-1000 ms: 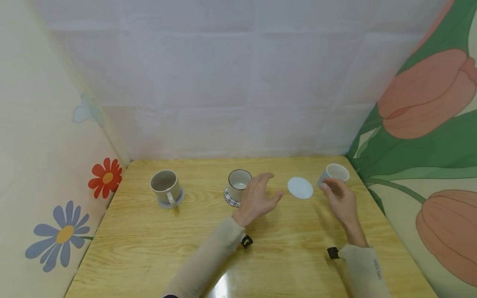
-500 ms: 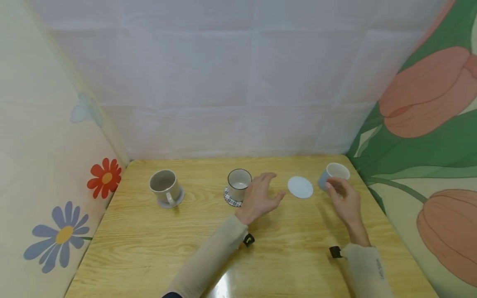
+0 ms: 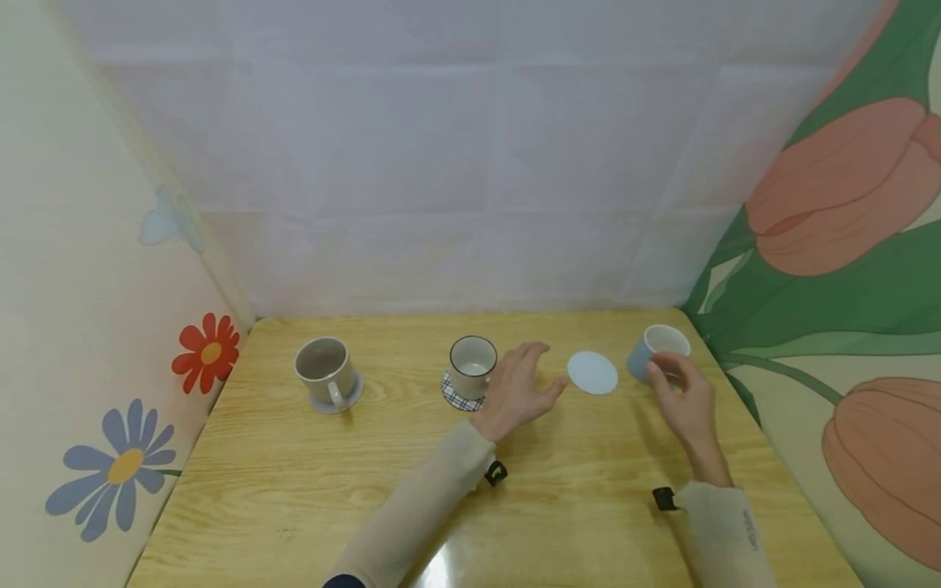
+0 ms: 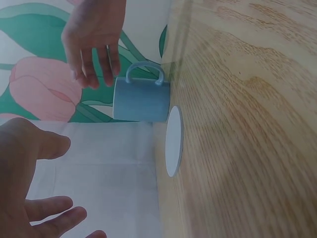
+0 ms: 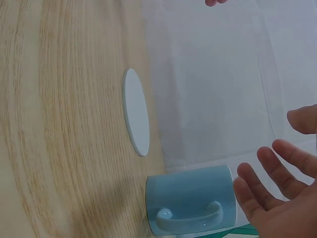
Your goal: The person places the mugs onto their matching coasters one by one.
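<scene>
My right hand (image 3: 687, 400) hovers beside the light blue mug (image 3: 638, 363), its fingers loosely bent and holding nothing. In the right wrist view the fingertips (image 5: 246, 171) are close to the mug's rim; whether they touch it I cannot tell. The mug stands upright on bare wood, its handle toward the near side. To its left a round white coaster (image 3: 592, 372) lies flat. My left hand (image 3: 517, 390) is spread, thumb apart, between that coaster and a cream cup (image 3: 466, 380) with a dark rim, partly covering the cup's right side. Nothing is in the left hand.
Under the cream cup lies a checked coaster (image 3: 456, 397). Farther left, a grey-beige mug (image 3: 318, 385) stands on a grey coaster (image 3: 356, 394). White cloth (image 3: 441, 163) hangs behind the wooden table (image 3: 294, 490), and flower-patterned cloths flank it on both sides.
Both hands have drifted slightly to the right. The mugs, the cup and the coasters keep their places.
</scene>
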The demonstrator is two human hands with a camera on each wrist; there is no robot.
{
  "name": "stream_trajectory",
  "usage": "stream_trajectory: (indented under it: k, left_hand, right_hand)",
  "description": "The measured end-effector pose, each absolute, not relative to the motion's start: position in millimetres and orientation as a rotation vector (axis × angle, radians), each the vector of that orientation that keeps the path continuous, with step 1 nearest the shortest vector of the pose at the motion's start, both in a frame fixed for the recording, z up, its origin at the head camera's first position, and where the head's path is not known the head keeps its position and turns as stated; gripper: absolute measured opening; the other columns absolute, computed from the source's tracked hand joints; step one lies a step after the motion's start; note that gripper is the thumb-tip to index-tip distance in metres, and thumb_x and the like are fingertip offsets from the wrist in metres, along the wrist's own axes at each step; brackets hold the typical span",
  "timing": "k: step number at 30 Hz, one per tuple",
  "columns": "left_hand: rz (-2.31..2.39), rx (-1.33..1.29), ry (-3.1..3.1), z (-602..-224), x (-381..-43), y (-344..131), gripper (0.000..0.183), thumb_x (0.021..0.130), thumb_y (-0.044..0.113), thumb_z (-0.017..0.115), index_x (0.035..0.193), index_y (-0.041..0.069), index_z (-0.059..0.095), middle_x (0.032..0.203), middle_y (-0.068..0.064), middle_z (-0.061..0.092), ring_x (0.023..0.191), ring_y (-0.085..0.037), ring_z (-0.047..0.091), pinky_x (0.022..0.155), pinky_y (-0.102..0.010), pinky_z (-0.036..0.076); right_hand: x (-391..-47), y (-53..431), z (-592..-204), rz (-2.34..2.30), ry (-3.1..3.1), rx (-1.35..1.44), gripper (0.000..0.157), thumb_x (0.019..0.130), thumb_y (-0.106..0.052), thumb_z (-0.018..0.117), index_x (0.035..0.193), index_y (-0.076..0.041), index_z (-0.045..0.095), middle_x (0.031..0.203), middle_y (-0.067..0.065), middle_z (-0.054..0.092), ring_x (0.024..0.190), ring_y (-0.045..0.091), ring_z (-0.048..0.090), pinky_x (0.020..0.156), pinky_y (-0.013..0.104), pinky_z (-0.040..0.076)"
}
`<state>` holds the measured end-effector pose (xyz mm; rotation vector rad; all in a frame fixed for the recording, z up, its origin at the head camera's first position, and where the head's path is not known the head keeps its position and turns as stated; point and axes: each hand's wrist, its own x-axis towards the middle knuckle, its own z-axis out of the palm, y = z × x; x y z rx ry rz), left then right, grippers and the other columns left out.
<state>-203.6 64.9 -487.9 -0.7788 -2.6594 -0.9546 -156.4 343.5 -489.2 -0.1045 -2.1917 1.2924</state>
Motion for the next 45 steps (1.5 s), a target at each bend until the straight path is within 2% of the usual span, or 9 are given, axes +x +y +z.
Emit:
stream_trajectory:
  k: [7, 11, 17, 22, 28, 36, 45]
  left_hand:
    - [-0.921, -0.764, -2.688, -490.1, -204.3, 66.9, 0.062, 0.099, 0.046, 0.073, 0.147, 0.011, 0.06, 0.148, -0.007, 0.066, 0.132, -0.026, 0.065, 0.112, -0.041, 0.054]
    - [-0.93, -0.764, -2.698, -491.9, -205.7, 68.0, 0.062, 0.099, 0.048, 0.072, 0.148, 0.012, 0.059, 0.149, -0.006, 0.065, 0.134, -0.026, 0.064, 0.112, -0.042, 0.054]
    - [-0.952, -0.753, -2.71, -495.0, -208.0, 69.6, 0.062, 0.099, 0.047, 0.072, 0.148, 0.011, 0.06, 0.149, -0.007, 0.065, 0.132, -0.027, 0.065, 0.11, -0.044, 0.055]
    - [-0.972, -0.745, -2.715, -496.5, -207.7, 71.3, 0.061, 0.099, 0.046, 0.073, 0.147, 0.011, 0.06, 0.149, -0.007, 0.065, 0.132, -0.028, 0.065, 0.109, -0.047, 0.055]
    - [-0.944, -0.755, -2.73, -496.4, -209.2, 75.5, 0.061, 0.099, 0.047, 0.071, 0.148, 0.013, 0.059, 0.15, -0.005, 0.064, 0.133, -0.026, 0.064, 0.111, -0.044, 0.055]
    - [-0.945, -0.779, -2.719, -493.3, -211.0, 81.4, 0.062, 0.099, 0.048, 0.07, 0.148, 0.012, 0.059, 0.148, -0.006, 0.065, 0.131, -0.025, 0.066, 0.11, -0.038, 0.056]
    - [-0.923, -0.788, -2.757, -493.2, -214.4, 91.0, 0.063, 0.101, 0.049, 0.068, 0.15, 0.012, 0.058, 0.15, -0.006, 0.064, 0.132, -0.025, 0.065, 0.111, -0.039, 0.055]
  right_hand:
    - [-155.8, 343.7, -492.3, 1.215, -2.184, -0.087, 0.024, 0.096, 0.008, 0.07, 0.12, 0.013, 0.07, 0.111, 0.017, 0.073, 0.096, -0.015, 0.059, 0.089, 0.005, 0.048]
    - [-154.9, 347.5, -491.5, 1.21, -2.196, -0.085, 0.024, 0.097, 0.004, 0.072, 0.121, 0.01, 0.071, 0.115, 0.025, 0.072, 0.097, -0.015, 0.058, 0.09, 0.005, 0.048]
    - [-153.3, 350.5, -490.6, 1.211, -2.227, -0.097, 0.026, 0.098, 0.0, 0.073, 0.123, 0.009, 0.071, 0.118, 0.025, 0.073, 0.098, -0.015, 0.057, 0.091, 0.004, 0.046]
    - [-151.8, 352.6, -493.4, 1.197, -2.247, -0.138, 0.027, 0.098, 0.0, 0.073, 0.124, 0.007, 0.071, 0.119, 0.02, 0.071, 0.097, -0.015, 0.056, 0.09, 0.003, 0.045]
    - [-153.5, 357.4, -498.4, 1.184, -2.222, -0.165, 0.026, 0.098, 0.002, 0.072, 0.123, 0.009, 0.07, 0.116, 0.014, 0.069, 0.098, -0.014, 0.056, 0.09, 0.003, 0.045]
    - [-155.9, 363.8, -502.7, 1.199, -2.175, -0.15, 0.026, 0.097, 0.005, 0.069, 0.122, 0.011, 0.07, 0.115, 0.021, 0.069, 0.098, -0.011, 0.058, 0.089, 0.002, 0.046]
    - [-152.2, 367.0, -500.5, 1.211, -2.228, -0.266, 0.029, 0.1, -0.005, 0.07, 0.127, 0.006, 0.069, 0.123, 0.016, 0.067, 0.098, -0.012, 0.056, 0.089, 0.003, 0.046]
